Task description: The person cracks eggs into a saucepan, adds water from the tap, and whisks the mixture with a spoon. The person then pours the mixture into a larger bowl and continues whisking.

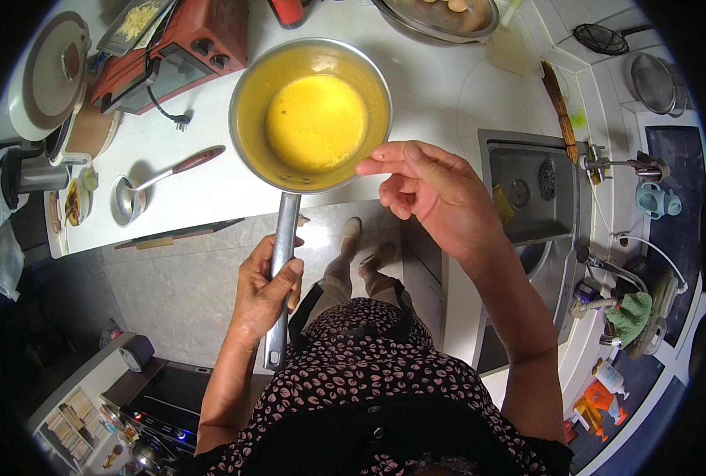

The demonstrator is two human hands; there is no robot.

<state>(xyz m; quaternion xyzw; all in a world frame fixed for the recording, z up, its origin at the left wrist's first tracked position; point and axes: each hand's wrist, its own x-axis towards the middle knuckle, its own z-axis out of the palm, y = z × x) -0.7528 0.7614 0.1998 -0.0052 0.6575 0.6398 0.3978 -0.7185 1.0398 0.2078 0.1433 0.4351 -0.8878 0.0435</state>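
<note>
My left hand (260, 291) is wrapped around the long metal handle (286, 232) of a deep steel saucepan (247, 122). A bright yellow, slightly foamy liquid (317, 125) covers the pan's bottom, and a yellow film coats its inner wall. The pan is over the near edge of the white counter (204, 196); whether it rests there cannot be told. By the pan's lower right rim is my right hand (445, 196), empty, with two fingers stretched toward the rim and the others bent. Whether those fingertips touch the rim is unclear.
A ladle (180, 168) leans in a small white bowl (121, 208) on the left. Behind stand a red toaster oven (222, 30) with an unplugged cord and a lidded cooker (49, 71). Eggs (457, 5) sit in a metal bowl (412, 30). The steel sink (525, 220) lies right.
</note>
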